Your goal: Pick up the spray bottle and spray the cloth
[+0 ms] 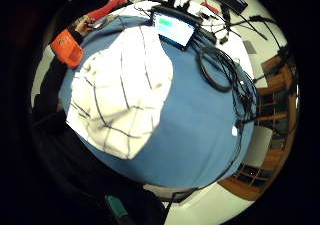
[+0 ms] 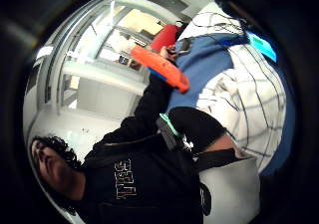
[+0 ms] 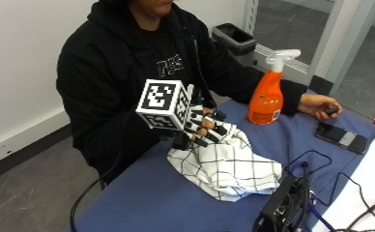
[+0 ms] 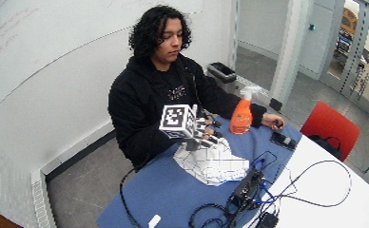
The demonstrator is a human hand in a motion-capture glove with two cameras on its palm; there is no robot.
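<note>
An orange spray bottle (image 3: 266,99) with a white trigger head stands upright on the blue table (image 3: 175,203), at the far side near the person. A white checked cloth (image 3: 229,164) lies crumpled in front of it. My gloved right hand (image 3: 203,126) hovers just above the near end of the cloth, palm down, fingers loosely bent and holding nothing. It is well short of the bottle. From the palm I see the cloth (image 1: 120,95) spread on the table below and the bottle (image 1: 67,47) beyond it. The wide view shows the hand (image 4: 200,130), cloth (image 4: 213,161) and bottle (image 4: 240,116).
The person's bare left hand (image 3: 319,105) rests on the table beyond the bottle, holding a small dark object. A phone (image 3: 342,137) lies near it. A black device (image 3: 284,203) with cables sits by the cloth's far side. A red chair (image 4: 329,126) stands past the table.
</note>
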